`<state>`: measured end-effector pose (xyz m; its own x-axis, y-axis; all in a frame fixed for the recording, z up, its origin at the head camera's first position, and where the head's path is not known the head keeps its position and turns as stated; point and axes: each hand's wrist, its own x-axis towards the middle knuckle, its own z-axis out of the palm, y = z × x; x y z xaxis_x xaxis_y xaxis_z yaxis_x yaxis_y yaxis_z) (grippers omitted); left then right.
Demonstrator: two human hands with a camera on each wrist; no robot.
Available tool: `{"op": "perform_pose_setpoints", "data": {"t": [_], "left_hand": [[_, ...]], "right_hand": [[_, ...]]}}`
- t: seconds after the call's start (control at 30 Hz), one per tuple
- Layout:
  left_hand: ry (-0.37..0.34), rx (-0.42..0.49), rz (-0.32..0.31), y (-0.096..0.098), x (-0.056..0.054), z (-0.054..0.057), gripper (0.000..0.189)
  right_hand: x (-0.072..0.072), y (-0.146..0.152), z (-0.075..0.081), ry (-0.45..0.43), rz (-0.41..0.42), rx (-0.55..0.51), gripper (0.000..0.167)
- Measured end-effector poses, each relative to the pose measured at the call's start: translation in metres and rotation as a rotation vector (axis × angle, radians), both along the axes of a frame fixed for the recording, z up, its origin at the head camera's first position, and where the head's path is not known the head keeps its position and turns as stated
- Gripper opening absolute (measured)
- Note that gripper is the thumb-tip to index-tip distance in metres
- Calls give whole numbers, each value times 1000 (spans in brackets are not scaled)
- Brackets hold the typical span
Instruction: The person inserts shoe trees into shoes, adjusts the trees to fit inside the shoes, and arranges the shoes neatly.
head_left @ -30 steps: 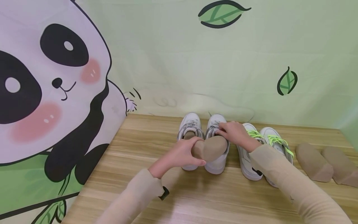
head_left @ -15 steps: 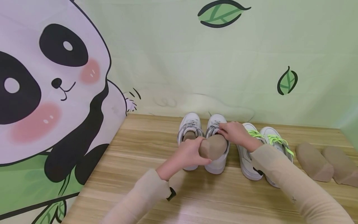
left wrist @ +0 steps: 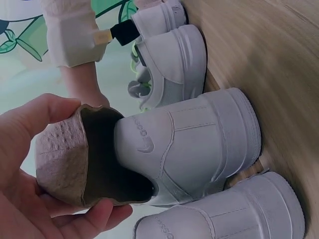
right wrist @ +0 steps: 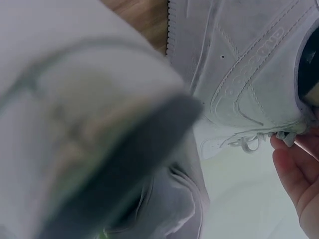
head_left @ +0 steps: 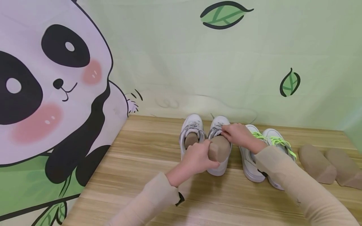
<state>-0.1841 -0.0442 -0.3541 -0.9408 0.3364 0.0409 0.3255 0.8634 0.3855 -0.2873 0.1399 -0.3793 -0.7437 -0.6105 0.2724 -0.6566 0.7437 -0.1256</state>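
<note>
My left hand (head_left: 195,160) grips a brown moulded shoe insert (head_left: 222,147) between thumb and fingers. The insert slants into the opening of a white sneaker (head_left: 218,169), its front end hidden inside. In the left wrist view the insert (left wrist: 62,159) shows a hollow, dark underside above the heel. My right hand (head_left: 238,135) pinches the tongue and lace area of that same sneaker. From the right wrist, grey laces (right wrist: 286,138) show at the fingertips. Just left stands the matching sneaker (head_left: 193,122), with another brown insert (head_left: 191,140) inside it.
To the right stand two white sneakers (head_left: 253,174) with neon-yellow laces (head_left: 280,142), partly under my right forearm. Two more brown inserts (head_left: 318,163) lie farther right on the wooden surface (head_left: 141,147). A panda-print cloth (head_left: 175,56) hangs close behind the shoes.
My left hand has moved right and slightly forward, and the insert has come more upright and deeper into the sneaker. The right hand stays at the tongue.
</note>
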Motion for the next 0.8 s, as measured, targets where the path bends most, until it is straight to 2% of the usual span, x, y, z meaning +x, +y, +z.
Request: {"op": "perform_pose_setpoints", "data": {"t": [0.4,0.63,0.8], "left_hand": [[40,-38,-10,1,4,1,60],[43,-44,-15,-4,5,2,62],[46,-46,-22,-5,6,2,62]], "right_hand": [[2,8,-1,-67,-51,-10,7],[5,11,-4,-58,-85,80,23],[7,12,-10,-62,-119,105,32]]}}
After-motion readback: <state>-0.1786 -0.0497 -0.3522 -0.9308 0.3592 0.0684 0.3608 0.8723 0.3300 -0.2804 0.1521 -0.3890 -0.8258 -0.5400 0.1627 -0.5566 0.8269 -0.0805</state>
